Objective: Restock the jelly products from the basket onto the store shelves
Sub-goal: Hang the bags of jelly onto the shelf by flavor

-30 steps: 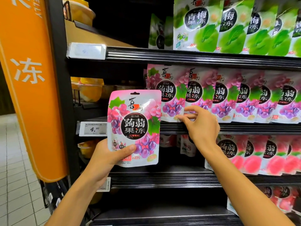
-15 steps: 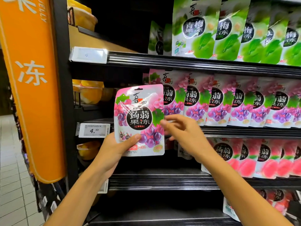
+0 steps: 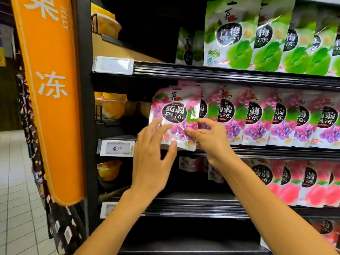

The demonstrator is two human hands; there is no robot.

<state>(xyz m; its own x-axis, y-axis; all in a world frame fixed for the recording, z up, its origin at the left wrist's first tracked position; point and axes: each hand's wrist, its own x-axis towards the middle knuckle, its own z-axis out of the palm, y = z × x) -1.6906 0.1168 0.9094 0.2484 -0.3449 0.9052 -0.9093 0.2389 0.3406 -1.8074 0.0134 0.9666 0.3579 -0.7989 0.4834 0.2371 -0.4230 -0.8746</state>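
Grape jelly pouch (image 3: 174, 115) upright at left end of middle shelf (image 3: 276, 150), just beside row of matching pouches (image 3: 257, 118), right hand (image 3: 213, 142) pinching its lower right edge, left hand (image 3: 150, 162) fingers spread wide against its lower front, blurred, price tag (image 3: 117, 148) below-left

Black metal shelving (image 3: 220, 74), three tiers noted. Glossy green plum-jelly pouches (image 3: 230, 37) stood at 1 o'clock; purple grape-jelly pouches (image 3: 257, 118) ranged at 3 o'clock; pink peach-jelly pouches (image 3: 303, 183) at 4 o'clock; yellow plastic fruit cups (image 3: 112, 107) at 9 o'clock.
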